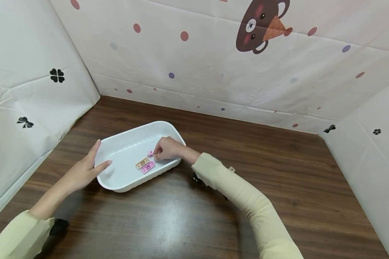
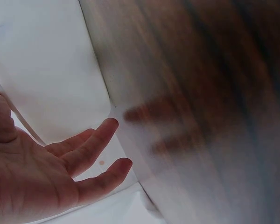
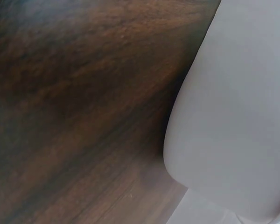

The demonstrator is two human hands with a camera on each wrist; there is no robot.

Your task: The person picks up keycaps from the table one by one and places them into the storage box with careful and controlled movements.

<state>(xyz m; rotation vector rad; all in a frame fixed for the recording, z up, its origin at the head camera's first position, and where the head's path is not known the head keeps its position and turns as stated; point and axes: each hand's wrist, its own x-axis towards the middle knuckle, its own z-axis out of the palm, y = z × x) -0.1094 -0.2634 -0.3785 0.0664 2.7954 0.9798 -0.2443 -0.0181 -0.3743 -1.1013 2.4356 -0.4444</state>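
A white plastic tub (image 1: pixel 123 156) stands on the wooden table. My right hand (image 1: pixel 169 148) reaches over its near right rim and pinches a small tan printed piece (image 1: pixel 156 156) near the tub's floor. Beside those fingertips is a small pink piece (image 1: pixel 150 154). A tan bar (image 1: pixel 142 163) and a pink bar (image 1: pixel 148 167), both with dark lettering, lie side by side in the tub. At the tub's left end rests my left hand (image 1: pixel 82 172), thumb over the rim and fingers straight along the outside. The right wrist view shows only the tub's outer wall (image 3: pixel 228 121) and the table.
On the brown table (image 1: pixel 298 187), another small tan piece (image 1: pixel 231 169) lies just behind the right sleeve. A dark object (image 1: pixel 196 177) shows partly under that sleeve. White printed sheets (image 1: pixel 210 64) enclose the back and both sides.
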